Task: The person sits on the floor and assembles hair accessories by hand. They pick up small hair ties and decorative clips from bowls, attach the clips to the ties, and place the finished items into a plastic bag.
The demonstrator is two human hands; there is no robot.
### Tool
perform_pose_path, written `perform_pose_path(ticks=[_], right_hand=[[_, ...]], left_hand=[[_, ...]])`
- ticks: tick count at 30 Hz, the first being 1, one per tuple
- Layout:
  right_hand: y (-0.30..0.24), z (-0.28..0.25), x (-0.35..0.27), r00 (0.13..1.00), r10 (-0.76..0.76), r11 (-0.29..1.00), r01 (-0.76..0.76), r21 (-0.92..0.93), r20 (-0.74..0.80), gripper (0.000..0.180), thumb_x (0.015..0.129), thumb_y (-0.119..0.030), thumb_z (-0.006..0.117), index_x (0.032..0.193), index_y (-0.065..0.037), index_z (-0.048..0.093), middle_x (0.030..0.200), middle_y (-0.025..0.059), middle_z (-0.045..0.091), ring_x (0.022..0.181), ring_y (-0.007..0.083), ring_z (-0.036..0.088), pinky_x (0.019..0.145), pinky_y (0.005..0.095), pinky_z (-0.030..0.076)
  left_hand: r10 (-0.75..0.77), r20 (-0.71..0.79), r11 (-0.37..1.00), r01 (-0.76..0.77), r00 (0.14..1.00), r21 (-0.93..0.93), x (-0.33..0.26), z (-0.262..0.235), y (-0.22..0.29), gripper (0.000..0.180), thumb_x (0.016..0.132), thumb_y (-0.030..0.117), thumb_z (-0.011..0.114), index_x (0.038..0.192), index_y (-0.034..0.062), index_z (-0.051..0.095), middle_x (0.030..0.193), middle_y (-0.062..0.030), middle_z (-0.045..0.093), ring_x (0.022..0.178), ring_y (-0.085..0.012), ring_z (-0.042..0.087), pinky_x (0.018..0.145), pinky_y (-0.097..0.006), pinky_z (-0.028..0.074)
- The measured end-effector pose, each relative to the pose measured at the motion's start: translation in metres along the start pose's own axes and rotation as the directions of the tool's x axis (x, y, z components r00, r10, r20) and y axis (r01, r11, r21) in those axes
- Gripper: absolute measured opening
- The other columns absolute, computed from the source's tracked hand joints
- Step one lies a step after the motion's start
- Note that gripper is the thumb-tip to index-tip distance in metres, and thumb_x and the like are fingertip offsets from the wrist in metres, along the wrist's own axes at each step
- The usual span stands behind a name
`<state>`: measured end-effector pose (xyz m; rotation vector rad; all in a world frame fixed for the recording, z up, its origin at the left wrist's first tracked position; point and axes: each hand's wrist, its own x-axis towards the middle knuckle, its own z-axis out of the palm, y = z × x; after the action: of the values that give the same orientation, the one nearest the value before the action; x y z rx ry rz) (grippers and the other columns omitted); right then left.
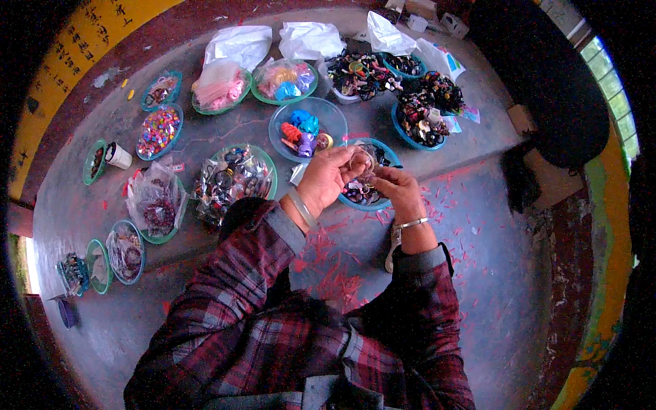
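Observation:
Both my hands are raised in front of me, close together over a blue basket (365, 206) of small dark and coloured pieces. Between them is a pale, thin looped thing (361, 160), too small and blurred to name. My left hand (322, 179), with a bangle at its wrist, is closed on the loop's left side with thumb and fingers. On the other side, my right hand (402, 193) pinches its lower right part; a metal band circles that wrist. Just beyond my left hand stands a clear bowl (277, 130) holding blue, red and purple bundles and a tape roll.
Green baskets of bagged goods (273, 188) stand to the left, with a basket of colourful pieces (179, 133) farther out. Dark hair ties (355, 72) fill containers at the back right. White bags (239, 46) lie along the far side. Red scraps (338, 287) litter the grey floor.

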<state>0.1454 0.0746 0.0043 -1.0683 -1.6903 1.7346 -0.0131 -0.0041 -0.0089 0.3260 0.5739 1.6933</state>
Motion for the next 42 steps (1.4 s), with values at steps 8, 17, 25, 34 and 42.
perform_pose_path(ticks=[8,17,25,34,42], right_hand=[[-0.003,0.003,-0.002,0.979,-0.068,0.983,0.099,0.156,-0.191,0.017,0.074,-0.009,0.065,0.088,0.001,0.063,0.085,0.006,0.062,0.076,0.0123,0.058,0.068,0.0227,0.046],[-0.003,0.003,-0.004,0.988,-0.044,0.936,0.092,0.341,-0.146,0.012,0.079,-0.01,0.06,0.086,-0.002,0.063,0.077,0.0023,0.061,0.065,0.0107,0.055,0.059,0.0212,0.042],[-0.005,0.001,-0.002,0.985,-0.016,0.954,0.067,0.293,-0.172,0.013,0.075,-0.006,0.063,0.085,0.001,0.063,0.08,0.0059,0.062,0.072,0.0126,0.058,0.065,0.0229,0.047],[-0.004,-0.008,-0.002,0.998,0.029,0.883,0.001,0.469,-0.056,0.011,0.08,-0.009,0.058,0.086,0.0,0.061,0.08,0.0054,0.062,0.068,0.0134,0.058,0.062,0.0244,0.047],[0.002,-0.011,0.0,0.995,0.084,0.865,-0.047,0.499,-0.051,0.01,0.08,-0.009,0.058,0.086,0.0,0.06,0.082,0.0072,0.062,0.072,0.0157,0.059,0.066,0.0261,0.048]], left_hand=[[0.005,0.054,0.905,-0.027,0.999,0.424,-0.01,0.019,-0.009,0.025,0.089,0.019,0.045,0.101,-0.0013,0.056,0.093,-0.009,0.06,0.085,-0.0153,0.059,0.073,-0.025,0.05],[-0.007,0.022,0.968,0.001,1.0,0.25,-0.004,0.012,-0.012,0.025,0.088,0.015,0.048,0.102,-0.0036,0.054,0.096,-0.0108,0.06,0.084,-0.0155,0.06,0.075,-0.027,0.051],[-0.069,0.044,0.967,0.056,0.997,0.248,-0.007,0.016,-0.006,0.023,0.087,0.014,0.048,0.1,-0.0037,0.055,0.096,-0.0126,0.06,0.086,-0.0191,0.06,0.073,-0.029,0.052],[-0.083,0.076,0.957,0.059,0.994,0.284,-0.008,0.018,-0.007,0.025,0.088,0.015,0.047,0.102,-0.0043,0.054,0.096,-0.0129,0.06,0.087,-0.0194,0.059,0.074,-0.029,0.052],[-0.1,0.114,0.948,0.06,0.988,0.311,-0.008,0.017,-0.008,0.026,0.089,0.016,0.045,0.104,-0.0042,0.053,0.1,-0.0126,0.058,0.092,-0.0194,0.058,0.078,-0.029,0.05]])
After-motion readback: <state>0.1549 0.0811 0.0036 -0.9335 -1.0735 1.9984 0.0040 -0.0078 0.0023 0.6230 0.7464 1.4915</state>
